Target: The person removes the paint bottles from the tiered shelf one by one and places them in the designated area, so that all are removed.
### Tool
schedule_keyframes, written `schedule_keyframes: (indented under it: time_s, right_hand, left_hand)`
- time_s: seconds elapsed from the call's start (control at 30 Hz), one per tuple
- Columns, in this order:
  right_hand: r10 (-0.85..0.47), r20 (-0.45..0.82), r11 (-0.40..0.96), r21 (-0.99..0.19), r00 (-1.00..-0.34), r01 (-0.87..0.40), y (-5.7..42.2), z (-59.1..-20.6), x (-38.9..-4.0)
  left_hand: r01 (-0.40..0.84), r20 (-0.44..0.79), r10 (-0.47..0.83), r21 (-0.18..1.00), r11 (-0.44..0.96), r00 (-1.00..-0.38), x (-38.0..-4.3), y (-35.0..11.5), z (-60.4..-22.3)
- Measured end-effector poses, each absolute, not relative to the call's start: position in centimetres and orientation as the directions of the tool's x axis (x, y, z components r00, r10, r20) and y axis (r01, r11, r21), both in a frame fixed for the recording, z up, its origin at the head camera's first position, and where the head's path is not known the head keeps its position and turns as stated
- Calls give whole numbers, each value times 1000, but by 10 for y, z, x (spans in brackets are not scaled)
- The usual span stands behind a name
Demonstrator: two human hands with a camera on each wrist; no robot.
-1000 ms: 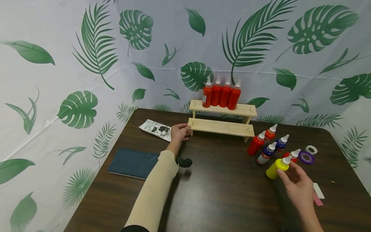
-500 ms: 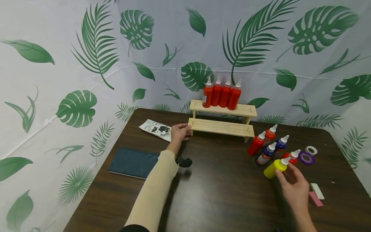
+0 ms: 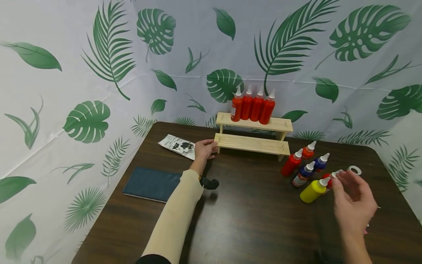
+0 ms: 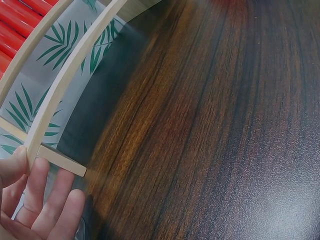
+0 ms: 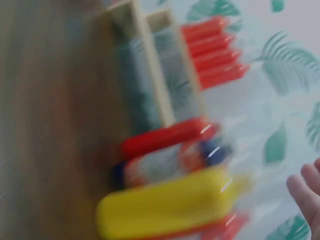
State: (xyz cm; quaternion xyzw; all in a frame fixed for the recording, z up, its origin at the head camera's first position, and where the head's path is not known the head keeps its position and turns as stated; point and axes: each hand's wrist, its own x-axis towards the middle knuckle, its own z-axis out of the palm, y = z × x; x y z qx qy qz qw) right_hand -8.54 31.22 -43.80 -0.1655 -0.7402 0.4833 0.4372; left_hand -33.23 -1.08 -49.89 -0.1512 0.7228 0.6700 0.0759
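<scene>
My left hand (image 3: 204,150) grips the left end of the lower tier of a two-tier wooden shelf (image 3: 252,143). In the left wrist view, my thumb and fingers (image 4: 36,185) pinch the board's corner beside its short leg. Several red squeeze bottles (image 3: 246,107) with white nozzles stand on the upper tier. My right hand (image 3: 355,205) is spread and holds nothing, just right of a yellow squeeze bottle (image 3: 310,192) standing on the table. Its fingertips overlap the white cap of a red bottle behind. In the right wrist view, fingers (image 5: 302,195) appear at the right edge, apart from the bottles.
Red bottles (image 3: 291,165) and dark blue bottles (image 3: 300,176) stand left of and behind the yellow one. A white tape roll (image 3: 356,169) lies beyond my right hand. Left of my left arm are a dark blue notebook (image 3: 151,184) and a printed packet (image 3: 177,146).
My right hand has let go of the yellow bottle, after shifting it slightly left, and moved away to the right. The left hand stays at the shelf's end.
</scene>
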Motion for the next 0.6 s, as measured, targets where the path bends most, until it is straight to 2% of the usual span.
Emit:
schedule_keyframes:
  time_s: [0.1,0.23,0.4,0.5,0.6]
  right_hand:
    - [610,567,537,-809,-554,-238,302,-415,-94]
    - [492,576,584,-774,-652,-243,282,-393,-117]
    - [384,449,566,-805,-807,-178,265,-385,-163]
    - [333,376,561,-816,-865,-139,259,-384,-197]
    - [304,322,583,-807,-897,-92,255,-383,-232]
  left_hand:
    - [-319,-311,-120,946,58,-943,-333,-10,-498]
    - [-328,-320,-123,943,50,-939,-334,-10,-499]
    - [-313,-305,-118,948,57,-945,-332,-10,-497]
    - [-307,-299,-118,950,59,-947,-331,-11,-496]
    - [-304,-297,-113,951,55,-948,-330,-11,-495]
